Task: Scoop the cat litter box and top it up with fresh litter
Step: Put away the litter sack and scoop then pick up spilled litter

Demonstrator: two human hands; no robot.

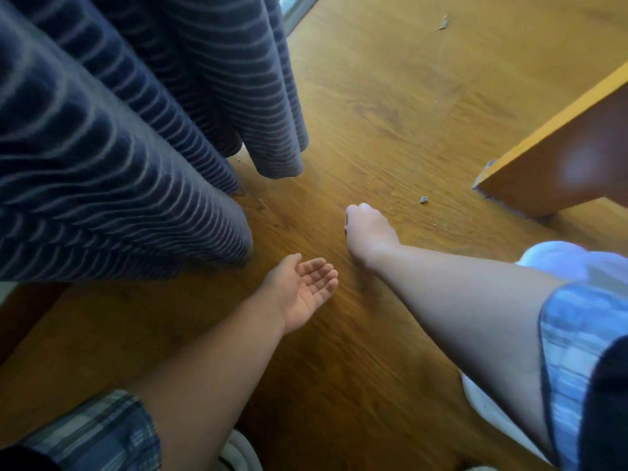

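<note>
While the left hand [299, 283] sits palm-up, fingers relaxed & empty, near the right hand [368, 232], whose fingers curl down to the floor [390, 96] (can't tell if pinching anything), best pinch the likely litter bits [423, 199] into that palm; litter box not in view.

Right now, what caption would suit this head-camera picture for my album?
Left hand cupped palm-up, right hand curled knuckles-up over the wooden floor, a grey crumb nearby, striped curtain alongside.

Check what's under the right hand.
Wooden floor shows around it, small crumbs just beyond the knuckles. The right hand is knuckles-up, fingers curled down, so anything pinched beneath is hidden.
</note>
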